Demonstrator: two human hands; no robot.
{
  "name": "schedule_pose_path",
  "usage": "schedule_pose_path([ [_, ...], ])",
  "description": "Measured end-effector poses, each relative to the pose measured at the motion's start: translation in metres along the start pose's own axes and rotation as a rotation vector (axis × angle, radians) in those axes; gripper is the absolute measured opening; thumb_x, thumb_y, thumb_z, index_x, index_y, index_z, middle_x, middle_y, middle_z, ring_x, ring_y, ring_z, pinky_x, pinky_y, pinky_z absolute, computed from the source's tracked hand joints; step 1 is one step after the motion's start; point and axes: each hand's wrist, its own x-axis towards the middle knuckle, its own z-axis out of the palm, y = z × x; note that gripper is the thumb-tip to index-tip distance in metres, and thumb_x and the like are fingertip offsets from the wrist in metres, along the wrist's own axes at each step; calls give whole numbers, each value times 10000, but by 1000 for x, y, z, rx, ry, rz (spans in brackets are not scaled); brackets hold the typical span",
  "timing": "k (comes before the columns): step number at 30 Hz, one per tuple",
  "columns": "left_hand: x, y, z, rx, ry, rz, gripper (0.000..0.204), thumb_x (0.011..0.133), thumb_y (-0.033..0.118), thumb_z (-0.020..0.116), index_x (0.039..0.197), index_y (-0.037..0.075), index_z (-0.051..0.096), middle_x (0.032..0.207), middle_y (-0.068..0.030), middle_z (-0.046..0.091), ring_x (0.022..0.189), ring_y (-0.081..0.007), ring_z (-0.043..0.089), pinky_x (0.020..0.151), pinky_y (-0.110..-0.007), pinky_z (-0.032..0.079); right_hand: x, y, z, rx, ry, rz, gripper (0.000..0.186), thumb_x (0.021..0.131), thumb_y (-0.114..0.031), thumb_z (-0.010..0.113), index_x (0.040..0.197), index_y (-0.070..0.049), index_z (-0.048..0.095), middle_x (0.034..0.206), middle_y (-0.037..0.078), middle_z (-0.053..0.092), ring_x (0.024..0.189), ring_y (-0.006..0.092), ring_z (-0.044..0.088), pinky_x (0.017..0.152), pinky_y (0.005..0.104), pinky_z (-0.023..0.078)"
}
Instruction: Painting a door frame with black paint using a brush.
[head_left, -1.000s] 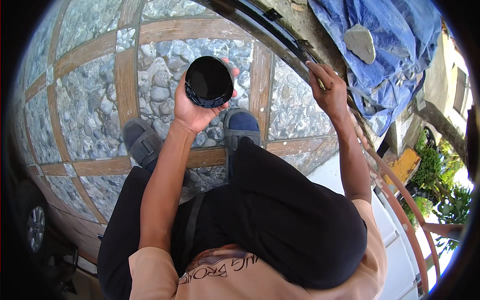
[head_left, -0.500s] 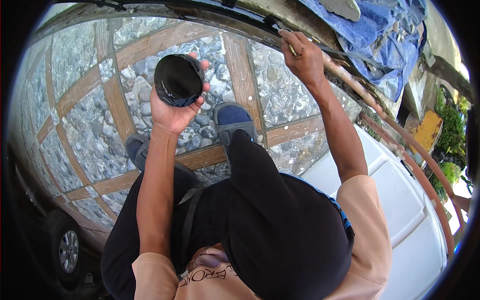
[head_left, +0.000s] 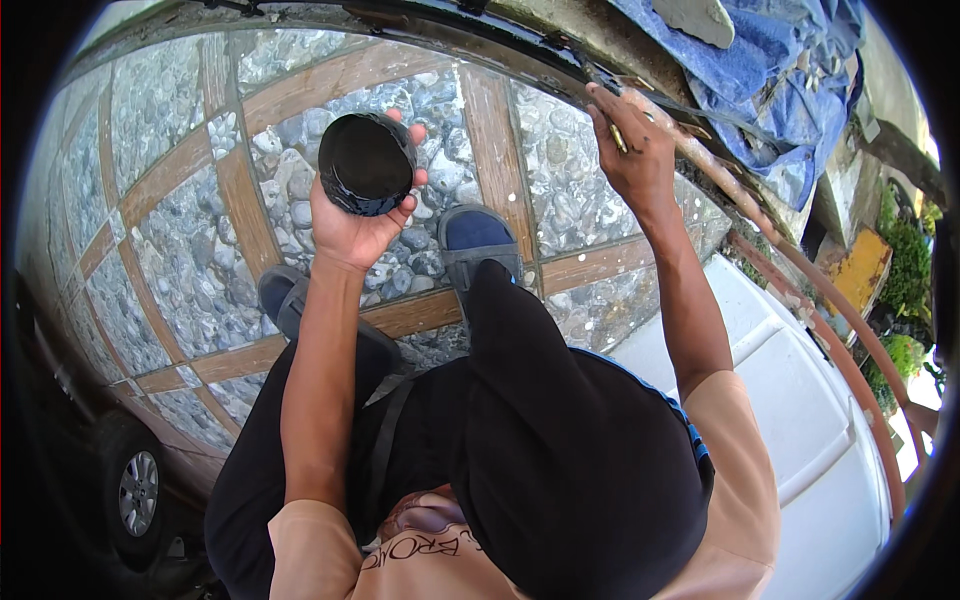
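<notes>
My left hand [head_left: 352,228] is wrapped round a round black container [head_left: 366,160] from below, its fingertips showing at the right side; the inside is dark and glossy, like black paint. Up at the right, my right hand [head_left: 638,155] grips a brush with a thin yellowish handle [head_left: 619,138]. The brush's head is at a long black metal rail [head_left: 530,45] along the top of the view; the bristles are hard to make out there.
My sandalled feet [head_left: 477,240] stand on pebble-and-plank patterned paving [head_left: 185,240]. A blue tarp [head_left: 760,80] with a stone slab [head_left: 695,15] lies beyond the rail. At the right are rusty curved railings [head_left: 845,315], a white panel [head_left: 780,440] and plants. A car wheel [head_left: 138,490] shows at lower left.
The view has swung, showing more of the white panel. My right hand went up along the rail, then back slightly toward the lower right. The container stays in my left hand.
</notes>
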Motion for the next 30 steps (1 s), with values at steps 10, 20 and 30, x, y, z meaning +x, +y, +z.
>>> schedule_pose_path([
  [10, 0, -2, 2, -1, 4, -14, 592, 975, 439, 408, 1436, 67, 408, 1342, -192, 554, 925, -348, 681, 661, -370, 614, -1, 3, 3, -30, -166, 26, 266, 859, -96, 661, 1125, -101, 676, 878, 91, 629, 673, 303, 635, 576, 391, 514],
  [20, -1, -2, -3, -7, -19, -13, 598, 979, 422, 402, 1456, 61, 377, 1375, -202, 523, 955, -364, 675, 671, -369, 621, 5, 11, -6, -44, -146, 6, 285, 861, -40, 663, 1137, -105, 690, 923, 91, 663, 728, 281, 664, 638, 356, 530],
  [30, 1, -2, -2, 5, 8, -13, 580, 982, 421, 401, 1440, 65, 405, 1347, -195, 547, 926, -344, 677, 668, -371, 621, 4, -1, 13, 9, -16, 1, 279, 830, -51, 678, 1101, -116, 681, 873, 82, 642, 658, 292, 646, 580, 371, 520],
])
